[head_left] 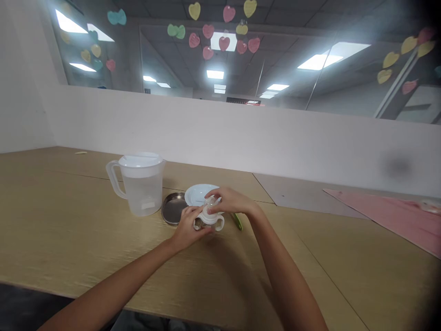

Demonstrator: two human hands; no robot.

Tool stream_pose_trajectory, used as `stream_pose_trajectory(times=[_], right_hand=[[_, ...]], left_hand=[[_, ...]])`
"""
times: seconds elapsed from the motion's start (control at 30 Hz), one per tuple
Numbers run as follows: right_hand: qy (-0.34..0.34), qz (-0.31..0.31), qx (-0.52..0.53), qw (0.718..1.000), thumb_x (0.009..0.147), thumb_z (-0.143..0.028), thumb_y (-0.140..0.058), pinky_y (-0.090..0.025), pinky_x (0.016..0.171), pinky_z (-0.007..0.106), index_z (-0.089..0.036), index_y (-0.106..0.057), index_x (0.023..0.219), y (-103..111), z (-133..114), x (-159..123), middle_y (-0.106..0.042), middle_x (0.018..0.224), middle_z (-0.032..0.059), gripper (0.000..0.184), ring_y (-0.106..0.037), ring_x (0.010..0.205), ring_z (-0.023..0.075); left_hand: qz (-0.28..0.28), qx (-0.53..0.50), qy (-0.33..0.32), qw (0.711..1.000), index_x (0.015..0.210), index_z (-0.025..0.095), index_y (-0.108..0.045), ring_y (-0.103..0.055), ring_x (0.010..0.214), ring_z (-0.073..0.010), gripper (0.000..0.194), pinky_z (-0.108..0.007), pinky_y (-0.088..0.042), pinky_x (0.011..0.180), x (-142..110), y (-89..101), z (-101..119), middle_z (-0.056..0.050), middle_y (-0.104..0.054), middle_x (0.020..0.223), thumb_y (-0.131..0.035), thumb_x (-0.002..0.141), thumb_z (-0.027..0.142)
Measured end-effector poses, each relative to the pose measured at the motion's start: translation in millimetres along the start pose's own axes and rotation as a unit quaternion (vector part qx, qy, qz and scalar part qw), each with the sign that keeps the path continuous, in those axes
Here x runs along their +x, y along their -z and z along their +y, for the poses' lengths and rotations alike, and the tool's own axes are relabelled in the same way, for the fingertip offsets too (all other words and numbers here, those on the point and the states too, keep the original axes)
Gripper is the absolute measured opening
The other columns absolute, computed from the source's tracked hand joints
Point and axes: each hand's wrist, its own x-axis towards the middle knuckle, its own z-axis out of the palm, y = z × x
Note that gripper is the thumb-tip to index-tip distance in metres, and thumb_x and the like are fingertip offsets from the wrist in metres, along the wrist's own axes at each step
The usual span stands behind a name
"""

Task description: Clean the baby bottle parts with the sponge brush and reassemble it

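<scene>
A small clear baby bottle (208, 219) with a white collar and two white side handles is held upright just above the table. My left hand (189, 231) is closed around its left side and lower body, the thumb across the front. From above, my right hand (230, 200) grips the clear domed top with thumb and fingers. Behind the bottle sits a pale plate (197, 192), partly covered by my right hand. A dark round metal dish (172, 209) lies to the left, its right side hidden by the plate and my left hand.
A translucent lidded pitcher (144, 191) stands left of the dish. Something slim and green (237, 222) lies right of the bottle. Pink cloth or sheet (386, 214) covers part of the table's right side. A white wall (206, 133) with windows borders the wooden table (103, 248).
</scene>
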Motion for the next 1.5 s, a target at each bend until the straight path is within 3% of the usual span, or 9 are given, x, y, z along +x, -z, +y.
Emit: stream_pose_trajectory(times=[0.17,0.37,0.5,0.6,0.77,1.0,1.2,1.33,1.5], right_hand=[[0.020,0.015,-0.052,0.998,0.063,-0.029,-0.072,-0.044,0.069,0.025,-0.020,-0.062,0.107,-1.5,-8.2,-4.8,-0.063,0.101,0.0053,0.046,-0.058,0.087,0.0191],[0.079,0.082,0.018,0.993,0.065,-0.022,-0.070,-0.042,0.075,0.026,-0.019,-0.058,0.104,12.1,-12.8,-17.4,-0.061,0.101,0.0042,0.041,-0.055,0.088,0.0163],[0.016,0.181,0.103,0.978,0.072,-0.037,-0.064,-0.043,0.068,0.025,-0.018,-0.050,0.107,25.7,-4.4,-24.6,-0.059,0.101,0.0056,0.042,-0.056,0.083,0.0152],[-0.035,0.202,0.067,0.976,0.078,-0.041,-0.057,-0.042,0.067,0.025,-0.019,-0.048,0.110,23.8,11.2,-16.7,-0.059,0.097,0.0055,0.040,-0.057,0.082,0.0159],[-0.093,0.082,-0.101,0.987,0.087,-0.032,-0.045,-0.040,0.073,0.024,-0.014,-0.055,0.110,-8.1,34.4,18.2,-0.063,0.104,0.0109,0.031,-0.058,0.089,0.0178],[-0.087,0.016,-0.144,0.986,0.082,-0.031,-0.052,-0.038,0.066,0.024,-0.014,-0.066,0.086,-47.1,46.0,42.8,-0.068,0.093,0.0113,0.023,-0.060,0.081,0.0196],[-0.063,0.068,-0.157,0.983,0.091,-0.029,-0.036,-0.037,0.072,0.024,-0.013,-0.064,0.099,-29.6,39.9,34.9,-0.064,0.107,0.0131,0.034,-0.057,0.092,0.0192],[-0.007,0.084,-0.061,0.995,0.094,-0.044,-0.021,-0.038,0.065,0.024,-0.015,-0.064,0.101,-9.9,15.3,14.5,-0.066,0.095,0.0082,0.052,-0.059,0.075,0.0156],[-0.007,0.025,-0.156,0.987,0.084,-0.046,-0.047,-0.033,0.053,0.024,-0.015,-0.067,0.079,-17.7,-16.7,-0.4,-0.066,0.078,0.0082,0.038,-0.056,0.066,0.0163]], left_hand=[[0.016,0.025,-0.003,1.000,0.113,0.023,-0.057,-0.049,0.109,-0.0263,0.054,-0.046,-0.023,0.103,1.2,-0.6,2.3,-0.007,-0.061,0.110,-0.068,0.068,0.050],[0.016,0.037,0.002,0.999,0.114,0.022,-0.056,-0.048,0.110,-0.0260,0.055,-0.045,-0.023,0.102,1.3,-1.4,0.6,-0.007,-0.060,0.110,-0.066,0.069,0.053],[0.012,0.034,0.000,0.999,0.117,0.022,-0.053,-0.049,0.109,-0.0261,0.058,-0.046,-0.023,0.102,1.3,-2.2,0.6,-0.007,-0.061,0.111,-0.064,0.070,0.054],[0.014,0.036,-0.001,0.999,0.116,0.022,-0.053,-0.049,0.109,-0.0264,0.058,-0.045,-0.024,0.101,1.2,-3.5,0.2,-0.007,-0.061,0.112,-0.064,0.070,0.055],[0.006,0.042,-0.005,0.999,0.118,0.022,-0.052,-0.049,0.109,-0.0262,0.059,-0.044,-0.025,0.100,1.1,-4.7,-1.4,-0.007,-0.060,0.113,-0.063,0.070,0.055],[-0.009,0.039,-0.016,0.999,0.122,0.023,-0.048,-0.048,0.109,-0.0251,0.059,-0.043,-0.028,0.098,1.4,-2.9,0.2,-0.006,-0.059,0.115,-0.062,0.073,0.053],[-0.006,0.045,-0.010,0.999,0.119,0.023,-0.051,-0.048,0.108,-0.0255,0.059,-0.042,-0.030,0.096,2.1,-3.9,1.1,-0.006,-0.060,0.114,-0.064,0.071,0.053],[-0.002,0.042,-0.008,0.999,0.120,0.022,-0.051,-0.048,0.109,-0.0259,0.059,-0.042,-0.030,0.096,2.2,-4.5,1.9,-0.007,-0.059,0.114,-0.063,0.071,0.053],[0.005,0.021,0.005,1.000,0.116,0.023,-0.054,-0.048,0.108,-0.0260,0.056,-0.042,-0.031,0.097,0.9,-4.8,0.9,-0.007,-0.060,0.111,-0.065,0.070,0.053]])
